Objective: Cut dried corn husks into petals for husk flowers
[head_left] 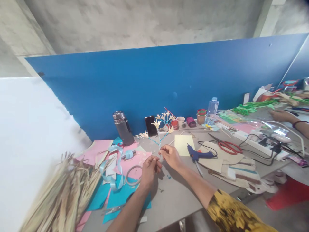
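Your fingers [166, 148] on the right hand [172, 157] were pinched together at the base of the three-flower spray [159, 140], seemingly to keep its stem upright above the table [177, 193] and its blossoms clear. Your left hand [149, 170] curled just below; whether its fingers gripped the stem's end could not be told. The glue gun [198, 154] and tape roll [127, 180] lay either side, probably for easy reach.
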`<state>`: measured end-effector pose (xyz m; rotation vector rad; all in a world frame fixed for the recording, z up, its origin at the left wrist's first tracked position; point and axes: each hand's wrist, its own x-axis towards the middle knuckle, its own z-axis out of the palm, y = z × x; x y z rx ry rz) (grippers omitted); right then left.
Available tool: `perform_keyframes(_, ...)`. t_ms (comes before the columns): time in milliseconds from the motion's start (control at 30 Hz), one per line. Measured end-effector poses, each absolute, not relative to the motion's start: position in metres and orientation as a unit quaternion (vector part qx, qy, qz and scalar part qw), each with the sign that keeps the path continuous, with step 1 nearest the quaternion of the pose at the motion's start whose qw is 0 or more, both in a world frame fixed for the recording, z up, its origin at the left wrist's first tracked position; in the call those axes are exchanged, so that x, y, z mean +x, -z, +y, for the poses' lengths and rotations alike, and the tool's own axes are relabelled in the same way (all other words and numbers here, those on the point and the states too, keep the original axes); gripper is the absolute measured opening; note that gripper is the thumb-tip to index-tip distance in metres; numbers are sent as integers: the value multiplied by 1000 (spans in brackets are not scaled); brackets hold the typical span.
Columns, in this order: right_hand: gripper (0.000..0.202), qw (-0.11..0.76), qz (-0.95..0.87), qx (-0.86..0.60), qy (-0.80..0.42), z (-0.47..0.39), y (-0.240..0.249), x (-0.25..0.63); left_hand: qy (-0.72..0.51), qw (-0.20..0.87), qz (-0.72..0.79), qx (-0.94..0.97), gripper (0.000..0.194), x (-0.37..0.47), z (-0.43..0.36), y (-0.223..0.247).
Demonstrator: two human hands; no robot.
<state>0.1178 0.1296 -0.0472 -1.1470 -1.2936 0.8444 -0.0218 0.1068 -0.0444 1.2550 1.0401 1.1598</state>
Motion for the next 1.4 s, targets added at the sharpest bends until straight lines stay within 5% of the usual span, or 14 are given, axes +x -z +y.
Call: perform_keyframes(1400,10,511,-684,-460,-244,122,61,104,-550,417,472,549,30,-30,112,40)
